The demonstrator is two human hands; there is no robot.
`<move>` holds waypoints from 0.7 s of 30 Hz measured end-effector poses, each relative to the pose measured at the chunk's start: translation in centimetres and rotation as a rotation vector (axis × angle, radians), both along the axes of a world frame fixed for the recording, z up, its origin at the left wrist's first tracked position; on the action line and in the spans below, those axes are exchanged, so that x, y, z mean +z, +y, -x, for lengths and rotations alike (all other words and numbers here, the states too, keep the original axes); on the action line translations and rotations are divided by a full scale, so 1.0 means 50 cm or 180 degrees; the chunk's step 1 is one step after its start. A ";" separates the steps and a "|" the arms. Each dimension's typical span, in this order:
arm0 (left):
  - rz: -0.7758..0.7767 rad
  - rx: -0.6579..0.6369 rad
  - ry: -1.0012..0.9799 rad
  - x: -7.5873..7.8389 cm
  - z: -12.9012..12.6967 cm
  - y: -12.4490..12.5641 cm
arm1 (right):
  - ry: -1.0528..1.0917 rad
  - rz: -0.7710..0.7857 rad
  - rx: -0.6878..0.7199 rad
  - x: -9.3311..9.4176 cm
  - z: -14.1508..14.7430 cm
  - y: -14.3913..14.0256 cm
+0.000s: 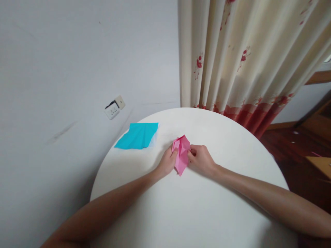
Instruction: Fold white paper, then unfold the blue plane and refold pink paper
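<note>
A folded piece of pink paper (pixel 183 156) is held between my two hands over the middle of the round white table (pixel 181 213). My left hand (pixel 167 161) grips its left side, with the thumb lying on the front of the folds. On the right edge, my right hand (pixel 201 158) pinches the paper between thumb and curled fingers. The paper has a crease down its middle and comes to a point at the bottom. Fingers behind the paper are hidden.
A blue sheet of creased paper (pixel 138 136) lies at the table's back left, with a pale sheet (pixel 154 138) showing under its right edge. Behind the table are a white wall (pixel 77 51) with a socket (pixel 112 111) and a long flowered curtain (pixel 240 62).
</note>
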State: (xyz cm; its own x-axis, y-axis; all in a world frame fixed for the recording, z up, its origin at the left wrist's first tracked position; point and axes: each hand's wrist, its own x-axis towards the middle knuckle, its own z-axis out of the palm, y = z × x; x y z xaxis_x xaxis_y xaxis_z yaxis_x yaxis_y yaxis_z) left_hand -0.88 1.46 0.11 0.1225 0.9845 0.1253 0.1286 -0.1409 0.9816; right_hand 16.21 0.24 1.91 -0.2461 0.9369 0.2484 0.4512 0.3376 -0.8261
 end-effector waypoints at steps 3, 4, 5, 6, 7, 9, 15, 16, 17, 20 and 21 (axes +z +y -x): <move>-0.0223 -0.0039 -0.0046 -0.008 0.001 0.001 | 0.0116 0.0038 -0.0120 -0.004 -0.003 0.005; -0.0302 -0.0076 -0.0067 -0.010 0.000 0.000 | 0.0151 0.0034 -0.0153 -0.005 -0.002 0.006; -0.0363 -0.0122 -0.0073 -0.012 -0.001 -0.002 | 0.0187 0.0015 -0.0174 -0.006 -0.002 0.008; -0.0404 -0.0181 -0.0047 -0.012 -0.003 -0.005 | 0.0223 -0.0020 -0.0195 -0.007 -0.001 0.009; -0.0439 -0.0241 0.0021 -0.012 -0.005 -0.009 | 0.0258 -0.0060 -0.0212 -0.008 0.000 0.010; -0.0531 -0.0358 0.0279 -0.010 -0.007 -0.016 | 0.0303 -0.0098 -0.0221 -0.012 0.001 0.014; -0.0673 -0.0303 0.0852 -0.004 -0.007 -0.021 | 0.0261 -0.0155 -0.0317 -0.023 -0.009 0.028; -0.0668 -0.0263 0.0850 -0.003 -0.007 -0.020 | 0.0265 -0.0156 -0.0335 -0.023 -0.010 0.029; -0.0676 -0.0237 0.0828 -0.002 -0.007 -0.019 | 0.0274 -0.0145 -0.0338 -0.023 -0.011 0.030; -0.0743 -0.0234 0.0664 0.003 -0.008 -0.015 | 0.0334 -0.0127 -0.0277 -0.019 -0.011 0.029; -0.0757 -0.0232 0.0590 0.005 -0.007 -0.013 | 0.0360 -0.0138 -0.0254 -0.017 -0.011 0.028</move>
State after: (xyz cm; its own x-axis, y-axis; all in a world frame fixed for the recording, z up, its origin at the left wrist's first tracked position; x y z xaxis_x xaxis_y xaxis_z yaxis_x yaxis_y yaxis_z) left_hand -0.51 0.79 0.38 0.2340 0.9181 0.3201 0.2834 -0.3793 0.8808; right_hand 16.74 1.66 1.04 -0.1395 0.9401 0.3109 0.3829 0.3408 -0.8586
